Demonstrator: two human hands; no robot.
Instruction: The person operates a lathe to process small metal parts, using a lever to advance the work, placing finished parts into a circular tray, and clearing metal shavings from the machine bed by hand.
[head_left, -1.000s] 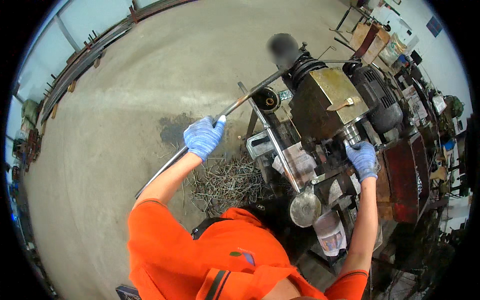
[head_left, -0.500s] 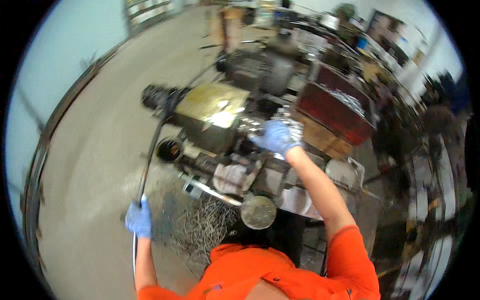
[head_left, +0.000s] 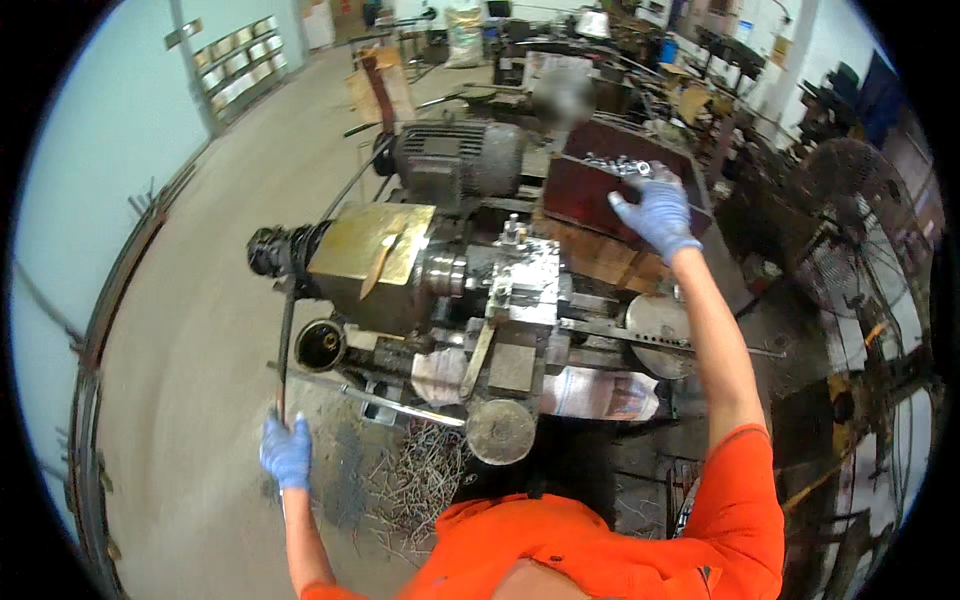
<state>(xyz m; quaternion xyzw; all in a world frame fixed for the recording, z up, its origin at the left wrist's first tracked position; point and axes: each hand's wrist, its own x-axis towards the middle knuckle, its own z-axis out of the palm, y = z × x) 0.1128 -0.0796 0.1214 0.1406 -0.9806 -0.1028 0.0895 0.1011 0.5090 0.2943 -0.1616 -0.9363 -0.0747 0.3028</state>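
My left hand (head_left: pixel 286 454), in a blue glove, is closed around the lower part of a long dark lever (head_left: pixel 287 350) at the left of a small lathe. The lever runs up to the lathe's headstock, which has a yellowish cover plate (head_left: pixel 345 243) with a wooden-handled tool (head_left: pixel 378 262) lying on it. Also gloved in blue, my right hand (head_left: pixel 662 215) is over the near right part of a dark red metal bin (head_left: pixel 590 195). Its thumb stands apart from the fingers, whose tips are by small shiny metal parts (head_left: pixel 620 165) in the bin.
A motor (head_left: pixel 455 155) sits behind the headstock, and the shiny tool slide (head_left: pixel 527 280) is at the lathe's middle. Metal shavings (head_left: pixel 425 480) lie on the floor near my body. A round cup (head_left: pixel 320 345) is beside the lever. A fan (head_left: pixel 845 195) stands at the right.
My right hand has moved from the lathe's tool slide up and right to the red bin. My left hand stays on the lever. The view has shifted.
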